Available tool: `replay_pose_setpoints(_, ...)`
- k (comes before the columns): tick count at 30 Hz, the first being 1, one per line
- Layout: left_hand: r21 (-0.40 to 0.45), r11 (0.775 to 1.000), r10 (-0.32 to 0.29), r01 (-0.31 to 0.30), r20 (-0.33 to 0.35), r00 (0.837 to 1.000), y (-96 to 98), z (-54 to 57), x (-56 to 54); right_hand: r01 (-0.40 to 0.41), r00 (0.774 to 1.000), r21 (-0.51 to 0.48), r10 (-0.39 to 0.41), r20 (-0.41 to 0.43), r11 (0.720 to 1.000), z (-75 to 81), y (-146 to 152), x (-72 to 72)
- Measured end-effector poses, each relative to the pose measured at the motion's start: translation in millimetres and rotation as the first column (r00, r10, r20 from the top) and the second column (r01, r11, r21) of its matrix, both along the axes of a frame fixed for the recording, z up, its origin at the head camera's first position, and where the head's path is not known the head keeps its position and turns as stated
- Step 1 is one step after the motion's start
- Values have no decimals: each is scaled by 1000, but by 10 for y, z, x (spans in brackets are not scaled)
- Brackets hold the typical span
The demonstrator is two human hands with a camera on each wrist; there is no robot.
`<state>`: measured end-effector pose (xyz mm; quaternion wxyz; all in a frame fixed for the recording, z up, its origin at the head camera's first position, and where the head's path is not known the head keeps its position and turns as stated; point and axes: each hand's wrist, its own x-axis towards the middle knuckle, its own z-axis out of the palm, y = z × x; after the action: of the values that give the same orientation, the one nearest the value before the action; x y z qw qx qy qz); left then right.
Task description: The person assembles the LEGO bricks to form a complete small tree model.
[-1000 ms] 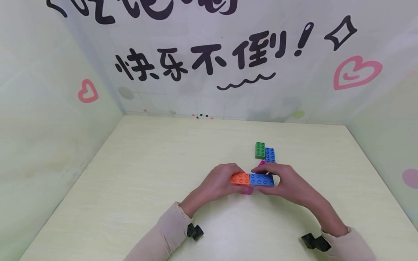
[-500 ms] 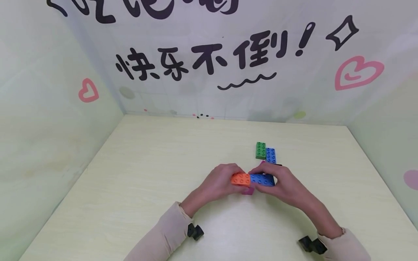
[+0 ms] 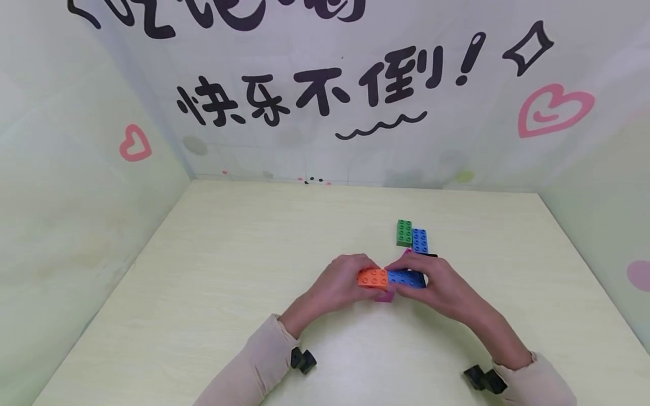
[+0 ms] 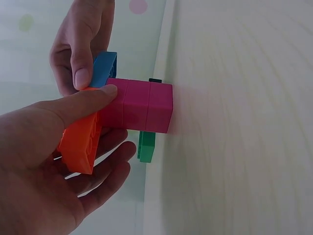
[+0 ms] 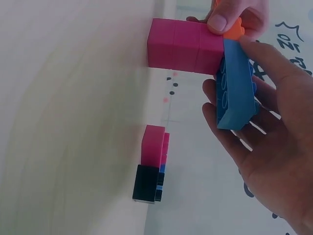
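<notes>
An orange toy brick (image 3: pixel 372 278) and a blue toy brick (image 3: pixel 405 278) sit end to end on top of a tower of magenta bricks (image 4: pixel 139 105) standing on the table. Each overhangs the tower on its own side, showing its hollow underside. My left hand (image 3: pixel 342 279) holds the orange brick, its thumb reaching onto the uppermost magenta brick. On the other side my right hand (image 3: pixel 444 282) grips the blue brick between thumb and fingers, close to where the two bricks meet. From above, the hands and top bricks hide most of the tower.
Behind the tower lie a green brick (image 3: pixel 404 232) and a second blue brick (image 3: pixel 420 241), side by side. A loose magenta brick (image 5: pixel 153 145) and a black brick (image 5: pixel 145 182) are near them, partly covered by my right hand in the head view. Printed fabric walls (image 3: pixel 350 152) surround the table.
My right hand has slid slightly left along the blue brick, toward the orange one. The left hand keeps its place, and the bricks look the same.
</notes>
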<state>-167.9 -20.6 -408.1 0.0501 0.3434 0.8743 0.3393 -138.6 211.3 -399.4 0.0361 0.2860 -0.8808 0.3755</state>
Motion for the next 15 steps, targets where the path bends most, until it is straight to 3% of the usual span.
replay_pose_setpoints(4, 11, 1000, -2, 2, 0, 1000, -4, -2, 0, -1, 999, 2, 1, 33, 1000, -13, -20, -6)
replay_pose_setpoints(12, -2, 1000, -21, 21, 23, 1000, -20, 6, -14, -4, 1000, 2, 4, 18, 1000, -57, -25, -8)
replay_pose_setpoints(15, 4, 999, -45, 45, 76, 996, -72, 29, -32, 2, 1000, 15, -2, 31, 1000, -74, -32, -12)
